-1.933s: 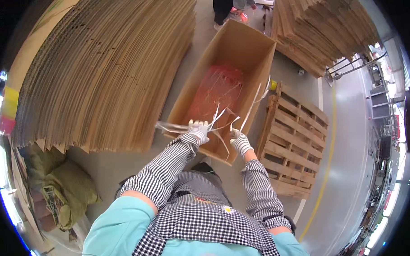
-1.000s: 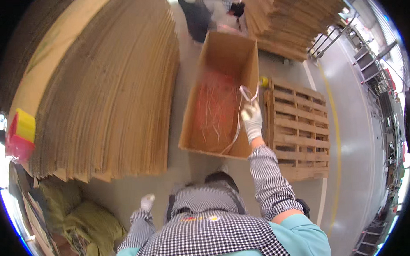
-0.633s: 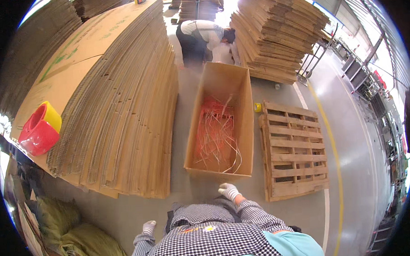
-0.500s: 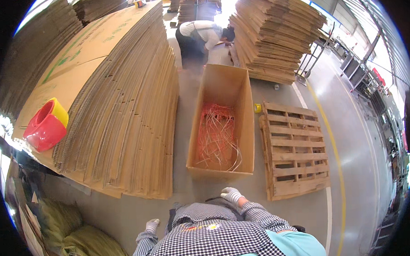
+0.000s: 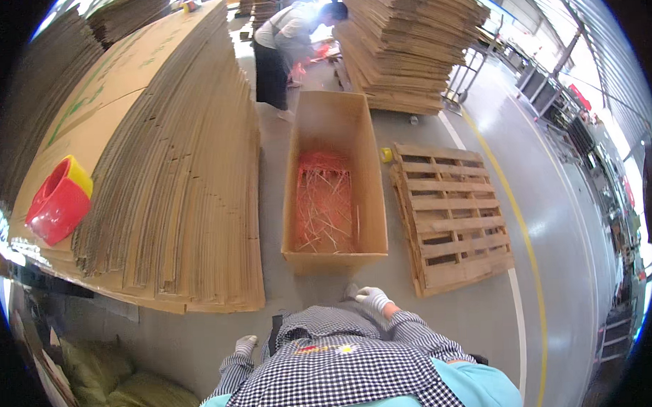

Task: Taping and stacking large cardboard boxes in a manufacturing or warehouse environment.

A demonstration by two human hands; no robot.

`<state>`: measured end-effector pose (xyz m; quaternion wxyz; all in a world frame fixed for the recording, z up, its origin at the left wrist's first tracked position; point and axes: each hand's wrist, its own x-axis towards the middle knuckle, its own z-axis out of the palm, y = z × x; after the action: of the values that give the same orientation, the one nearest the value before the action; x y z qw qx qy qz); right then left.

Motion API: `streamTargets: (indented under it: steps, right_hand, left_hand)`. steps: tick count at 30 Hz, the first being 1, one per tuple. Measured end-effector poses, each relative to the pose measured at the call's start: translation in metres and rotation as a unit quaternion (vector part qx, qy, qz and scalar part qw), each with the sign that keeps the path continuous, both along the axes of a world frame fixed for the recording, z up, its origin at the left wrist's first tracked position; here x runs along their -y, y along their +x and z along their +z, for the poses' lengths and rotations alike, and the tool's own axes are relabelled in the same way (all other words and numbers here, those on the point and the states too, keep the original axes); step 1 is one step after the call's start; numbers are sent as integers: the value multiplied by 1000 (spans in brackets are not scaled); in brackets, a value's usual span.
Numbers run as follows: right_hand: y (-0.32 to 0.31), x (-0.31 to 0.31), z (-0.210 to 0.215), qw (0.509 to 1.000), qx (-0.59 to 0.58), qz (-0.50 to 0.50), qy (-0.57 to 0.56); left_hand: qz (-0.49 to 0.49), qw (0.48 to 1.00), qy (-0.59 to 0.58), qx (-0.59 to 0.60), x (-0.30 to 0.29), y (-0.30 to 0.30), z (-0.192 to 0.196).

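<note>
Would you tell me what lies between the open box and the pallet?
A small yellow object on bare floor, between box and pallet, per the head view.

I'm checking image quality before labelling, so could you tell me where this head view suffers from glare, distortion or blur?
Head view: daylight blows out the top around the co-worker; fisheye bends the cardboard sheet stack and the yellow floor line; black corners ring the frame; the open carton, wooden pallet and gloved right hand stay sharp.
</note>
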<state>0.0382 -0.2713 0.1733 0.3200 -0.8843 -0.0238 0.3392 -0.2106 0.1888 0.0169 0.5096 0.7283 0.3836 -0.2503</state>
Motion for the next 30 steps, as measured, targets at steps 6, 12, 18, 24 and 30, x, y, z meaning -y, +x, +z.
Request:
streamTargets:
  steps: [6,12,18,24,30]
  right_hand:
    - [-8,12,-13,996,-32,-59,55]
    - [11,14,5,992,-78,-92,45]
    - [29,1,9,996,-61,-56,34]
    - [54,-19,-36,999,29,14,24]
    - [97,-87,2,975,153,98,-127]
  left_hand:
    - [-38,998,51,9,-24,10,-40]
    - [130,988,-59,64,7,47,12]
    - [90,996,-10,27,12,27,27]
    - [53,988,16,-145,-13,-2,-1]
    - [160,987,-24,-7,-34,-53,3]
